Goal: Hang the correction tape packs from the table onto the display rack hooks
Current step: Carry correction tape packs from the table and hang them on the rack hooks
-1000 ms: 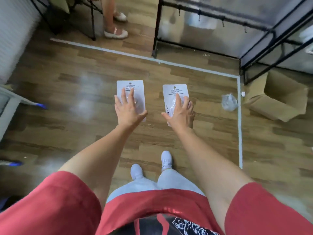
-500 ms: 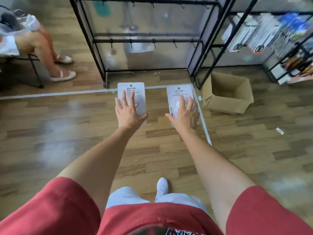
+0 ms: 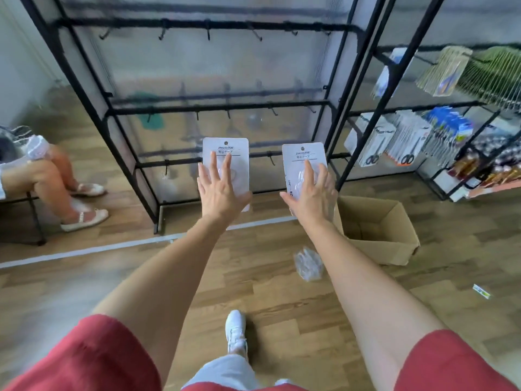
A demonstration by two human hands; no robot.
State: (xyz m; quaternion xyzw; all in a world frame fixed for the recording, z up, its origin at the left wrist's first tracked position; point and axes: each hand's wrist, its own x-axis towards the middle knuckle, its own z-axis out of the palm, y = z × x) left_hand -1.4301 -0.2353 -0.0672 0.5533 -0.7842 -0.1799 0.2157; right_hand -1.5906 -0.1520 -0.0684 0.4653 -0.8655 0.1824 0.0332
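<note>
We grip the left pack [image 3: 225,149] in the left hand [image 3: 218,196] and the right pack [image 3: 303,153] in the right hand [image 3: 311,198], fingers spread across each. Both packs upright before the display rack [image 3: 214,106], not yet hooked.

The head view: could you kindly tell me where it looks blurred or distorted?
Head view: print on the left pack and right pack reads sharp; the hanging goods at right and the floor at left smear; the rack posts lean, wide-angle distortion.
</note>
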